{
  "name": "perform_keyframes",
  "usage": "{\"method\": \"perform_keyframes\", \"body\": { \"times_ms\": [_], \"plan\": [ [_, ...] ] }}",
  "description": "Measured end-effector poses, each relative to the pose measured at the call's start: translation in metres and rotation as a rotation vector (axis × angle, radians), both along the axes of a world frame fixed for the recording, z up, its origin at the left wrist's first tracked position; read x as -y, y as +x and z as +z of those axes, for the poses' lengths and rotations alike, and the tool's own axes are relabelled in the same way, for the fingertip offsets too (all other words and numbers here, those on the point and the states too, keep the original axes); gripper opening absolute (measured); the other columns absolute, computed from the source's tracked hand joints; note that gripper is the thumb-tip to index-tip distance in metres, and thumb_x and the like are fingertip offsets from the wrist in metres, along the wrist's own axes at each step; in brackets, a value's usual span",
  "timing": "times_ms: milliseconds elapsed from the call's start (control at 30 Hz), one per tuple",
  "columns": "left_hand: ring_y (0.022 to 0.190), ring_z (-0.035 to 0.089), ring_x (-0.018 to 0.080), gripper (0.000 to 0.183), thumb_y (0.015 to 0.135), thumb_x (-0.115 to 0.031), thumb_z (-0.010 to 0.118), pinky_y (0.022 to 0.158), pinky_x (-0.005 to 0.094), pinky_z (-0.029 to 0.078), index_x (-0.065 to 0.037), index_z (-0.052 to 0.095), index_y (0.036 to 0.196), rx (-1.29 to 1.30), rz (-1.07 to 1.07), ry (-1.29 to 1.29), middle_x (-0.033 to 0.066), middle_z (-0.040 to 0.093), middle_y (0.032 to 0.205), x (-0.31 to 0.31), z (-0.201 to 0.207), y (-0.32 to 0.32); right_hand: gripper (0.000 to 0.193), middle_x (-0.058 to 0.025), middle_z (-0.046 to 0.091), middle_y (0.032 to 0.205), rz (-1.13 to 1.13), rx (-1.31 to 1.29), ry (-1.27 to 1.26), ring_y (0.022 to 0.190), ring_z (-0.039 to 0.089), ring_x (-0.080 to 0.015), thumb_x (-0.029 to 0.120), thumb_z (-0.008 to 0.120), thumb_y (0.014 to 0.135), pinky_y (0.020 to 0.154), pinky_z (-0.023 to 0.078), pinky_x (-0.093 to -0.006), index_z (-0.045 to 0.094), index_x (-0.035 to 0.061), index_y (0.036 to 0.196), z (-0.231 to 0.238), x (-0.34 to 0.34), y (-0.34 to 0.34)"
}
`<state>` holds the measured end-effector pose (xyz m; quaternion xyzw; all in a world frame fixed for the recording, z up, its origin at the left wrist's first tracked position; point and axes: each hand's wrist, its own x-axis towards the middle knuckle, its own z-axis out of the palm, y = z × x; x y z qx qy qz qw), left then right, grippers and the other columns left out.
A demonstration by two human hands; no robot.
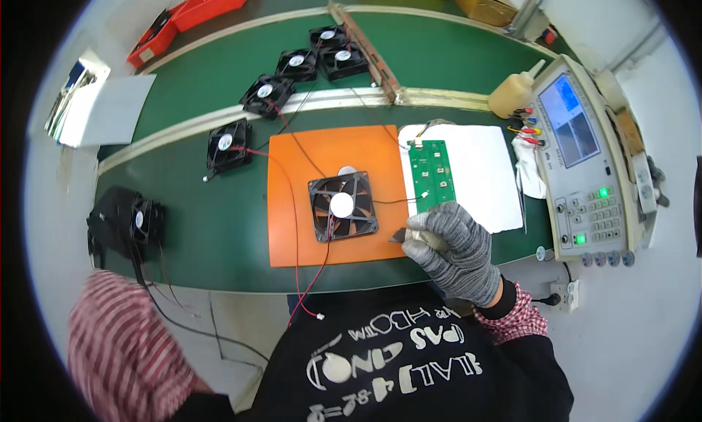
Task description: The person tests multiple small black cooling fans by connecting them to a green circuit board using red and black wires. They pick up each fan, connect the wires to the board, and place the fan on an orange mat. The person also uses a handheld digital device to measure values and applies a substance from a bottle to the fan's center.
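My right hand [457,250], in a grey knit glove, is closed in a pinch just right of the orange mat [285,239]. A small dark-tipped object [398,236] pokes out from its fingers; its kind is hidden. Left of it, a black fan [342,204] with a white hub lies on the mat, its red wire running toward me. Above my right hand lies a green circuit board [431,166] with a thin lead reaching the fan. My left sleeve [121,341] extends to a dark shape [115,221], perhaps my gloved left hand, beside another fan [148,221]. Its fingers cannot be made out.
Several black fans [228,144] stand along the pale rail on the left and back. A test instrument [578,151] with a lit screen is at the right, next to a yellowish bottle [512,94]. White sheet [490,181] lies under the board. Red bins [212,5] sit at the back left.
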<state>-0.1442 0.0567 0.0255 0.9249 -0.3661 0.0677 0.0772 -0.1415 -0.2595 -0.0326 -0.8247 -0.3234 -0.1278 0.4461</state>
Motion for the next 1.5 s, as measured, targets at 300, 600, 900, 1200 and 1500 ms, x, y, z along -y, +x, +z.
{"method": "perform_keyframes", "body": {
  "times_ms": [300, 600, 900, 1200, 1500],
  "plan": [
    [0.131, 0.040, 0.0435, 0.071, 0.087, -0.012, 0.054, 0.108, 0.0515, 0.031, -0.015, 0.029, 0.153, -0.212, -0.262, 0.158, 0.0234, 0.030, 0.156, 0.015, -0.009, 0.063, 0.026, -0.0084, 0.062, 0.092, 0.026, -0.018, -0.139, 0.071, 0.067, -0.0234, 0.020, 0.078, 0.083, 0.059, 0.055, -0.0358, 0.067, 0.0082, 0.103, -0.006, -0.017, 0.006],
    [0.111, 0.058, 0.0384, 0.082, 0.058, -0.011, 0.089, 0.092, 0.0400, 0.052, -0.003, 0.051, 0.130, -0.534, 0.067, -0.410, 0.0174, 0.050, 0.122, 0.048, -0.045, 0.030, 0.021, -0.0087, 0.060, 0.091, -0.076, 0.026, -0.173, 0.065, 0.066, -0.0253, 0.021, 0.076, 0.085, 0.054, 0.052, -0.0363, 0.068, 0.0085, 0.099, -0.013, -0.023, 0.015],
    [0.104, 0.058, 0.0341, 0.090, 0.055, -0.014, 0.094, 0.086, 0.0381, 0.053, 0.003, 0.049, 0.132, -0.265, 0.176, -0.594, 0.0171, 0.050, 0.117, 0.056, -0.081, 0.001, 0.024, -0.0105, 0.061, 0.095, -0.095, 0.113, -0.419, 0.064, 0.065, -0.0238, 0.020, 0.071, 0.086, 0.053, 0.052, -0.0358, 0.071, 0.0032, 0.103, -0.015, -0.030, 0.012],
    [0.102, 0.058, 0.0334, 0.095, 0.051, -0.019, 0.096, 0.083, 0.0388, 0.052, 0.001, 0.050, 0.131, -0.248, 0.185, -0.609, 0.0170, 0.050, 0.115, 0.055, -0.084, 0.000, 0.028, -0.0115, 0.062, 0.092, 0.008, -0.070, -0.428, 0.070, 0.066, -0.0261, 0.019, 0.074, 0.083, 0.057, 0.053, -0.0366, 0.070, 0.0038, 0.107, -0.003, -0.031, 0.023],
    [0.101, 0.059, 0.0335, 0.093, 0.051, -0.022, 0.096, 0.081, 0.0392, 0.053, 0.001, 0.051, 0.129, -0.285, 0.187, -0.587, 0.0175, 0.049, 0.115, 0.057, -0.084, 0.003, 0.028, -0.0085, 0.059, 0.075, -0.018, -0.369, -0.155, 0.064, 0.064, -0.0245, 0.026, 0.084, 0.077, 0.057, 0.051, -0.0352, 0.067, 0.0058, 0.087, -0.018, -0.043, 0.033]
  ]
}}
